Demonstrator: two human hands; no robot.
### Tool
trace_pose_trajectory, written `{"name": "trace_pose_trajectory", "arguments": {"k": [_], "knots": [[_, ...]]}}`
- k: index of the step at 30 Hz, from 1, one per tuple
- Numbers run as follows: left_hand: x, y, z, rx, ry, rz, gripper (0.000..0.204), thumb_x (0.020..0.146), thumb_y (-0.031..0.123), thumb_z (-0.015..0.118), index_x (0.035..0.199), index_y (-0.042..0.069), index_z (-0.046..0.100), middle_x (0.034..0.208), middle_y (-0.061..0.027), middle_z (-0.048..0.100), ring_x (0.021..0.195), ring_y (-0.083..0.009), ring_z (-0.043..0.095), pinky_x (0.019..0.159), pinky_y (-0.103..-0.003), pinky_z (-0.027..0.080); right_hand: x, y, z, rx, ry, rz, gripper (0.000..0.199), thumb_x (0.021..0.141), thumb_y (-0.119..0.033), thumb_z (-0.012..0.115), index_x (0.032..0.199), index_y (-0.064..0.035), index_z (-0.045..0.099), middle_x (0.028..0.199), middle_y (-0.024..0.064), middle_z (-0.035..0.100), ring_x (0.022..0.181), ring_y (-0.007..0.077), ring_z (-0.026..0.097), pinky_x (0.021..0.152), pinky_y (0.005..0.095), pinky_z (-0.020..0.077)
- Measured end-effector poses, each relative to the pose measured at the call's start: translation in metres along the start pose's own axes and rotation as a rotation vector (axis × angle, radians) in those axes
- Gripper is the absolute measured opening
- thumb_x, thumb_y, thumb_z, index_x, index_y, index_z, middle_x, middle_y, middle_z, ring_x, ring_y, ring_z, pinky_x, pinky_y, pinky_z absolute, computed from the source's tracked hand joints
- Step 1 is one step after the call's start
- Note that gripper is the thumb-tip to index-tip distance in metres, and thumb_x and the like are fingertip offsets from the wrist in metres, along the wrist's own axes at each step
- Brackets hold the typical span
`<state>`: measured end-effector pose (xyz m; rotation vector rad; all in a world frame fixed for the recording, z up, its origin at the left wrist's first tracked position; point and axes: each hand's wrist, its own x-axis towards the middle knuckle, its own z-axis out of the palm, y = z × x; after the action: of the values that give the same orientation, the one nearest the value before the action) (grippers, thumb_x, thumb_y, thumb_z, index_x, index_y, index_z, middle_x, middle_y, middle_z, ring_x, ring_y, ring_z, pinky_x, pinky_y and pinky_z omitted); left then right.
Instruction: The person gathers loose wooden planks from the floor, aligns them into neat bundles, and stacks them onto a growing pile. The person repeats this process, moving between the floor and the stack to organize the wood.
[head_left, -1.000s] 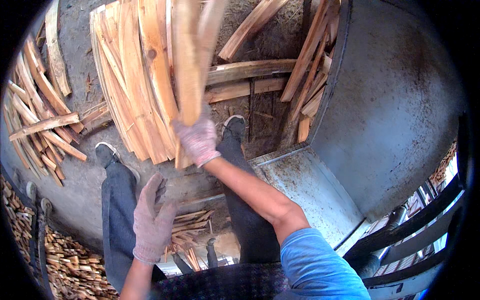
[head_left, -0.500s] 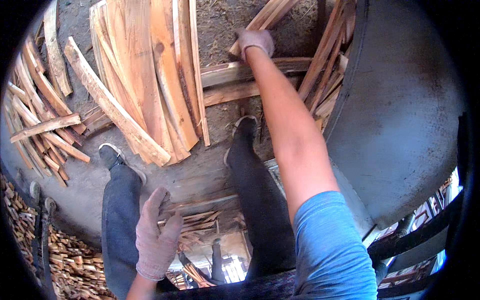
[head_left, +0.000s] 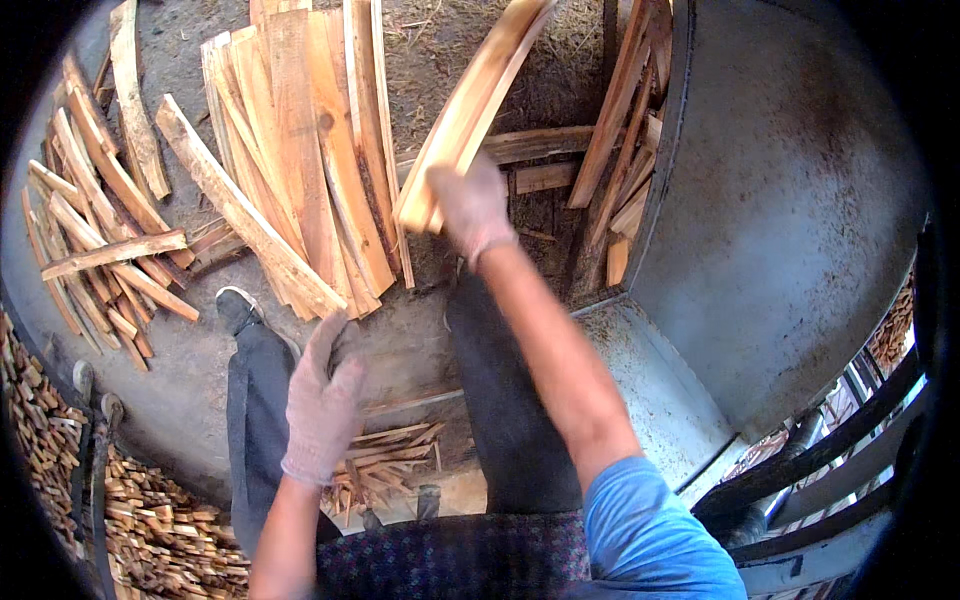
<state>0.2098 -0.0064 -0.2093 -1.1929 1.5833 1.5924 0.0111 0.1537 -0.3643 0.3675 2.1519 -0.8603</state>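
Note:
My right hand (head_left: pixel 472 205), in a pale work glove, grips the near end of long, light wooden slats (head_left: pixel 478 95). They tilt up and away to the right; motion blurs the hand, and I cannot tell how many pieces it holds. My left hand (head_left: pixel 325 405), gloved too, hangs open with thumb and fingers apart, holding nothing. Its fingertips come close to the near end of a bark-edged wooden strip (head_left: pixel 245 210); whether they touch it I cannot tell. Beside that strip lies a stack of long sawn boards (head_left: pixel 305 140).
On the left lies a loose heap of wood strips (head_left: pixel 110 240). More slats (head_left: pixel 625 130) lean beside a large grey metal panel (head_left: pixel 790 190) on the right. A crosswise timber (head_left: pixel 540 145) lies beyond my right hand. Stacked wood pieces (head_left: pixel 160 520) fill the lower left.
My right hand has drawn the slats nearer and to the left, and they show more fully. My left hand has risen slightly toward the boards, still open.

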Motion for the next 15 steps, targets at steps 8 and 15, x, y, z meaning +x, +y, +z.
{"name": "trace_pose_trajectory", "arguments": {"k": [8, 15], "knots": [[0.027, -0.049, 0.016, -0.159, -0.167, -0.072, 0.059, 0.092, 0.017, 0.073, 0.145, -0.001, 0.054, 0.113, -0.0117, 0.070, 0.100, -0.0215, 0.068, 0.088, -0.035, 0.056, -0.258, 0.044, 0.086, -0.466, -0.216, -0.241, 0.053, 0.079, -0.024, 0.078, 0.118, 0.0036, 0.054, 0.091, 0.0254, 0.066, 0.078, 0.0440, 0.069, 0.068, 0.0508, 0.0594], [0.031, -0.092, -0.005, -0.721, -0.239, -0.416, 0.039, 0.097, 0.018, 0.070, 0.131, -0.001, 0.066, 0.104, -0.0050, 0.070, 0.083, -0.0116, 0.064, 0.074, -0.027, 0.054, -0.279, 0.003, 0.072, -0.317, -0.226, -0.335, 0.075, 0.072, -0.028, 0.088, 0.126, 0.0093, 0.051, 0.104, 0.0247, 0.063, 0.097, 0.0439, 0.066, 0.083, 0.0498, 0.0571]]}}
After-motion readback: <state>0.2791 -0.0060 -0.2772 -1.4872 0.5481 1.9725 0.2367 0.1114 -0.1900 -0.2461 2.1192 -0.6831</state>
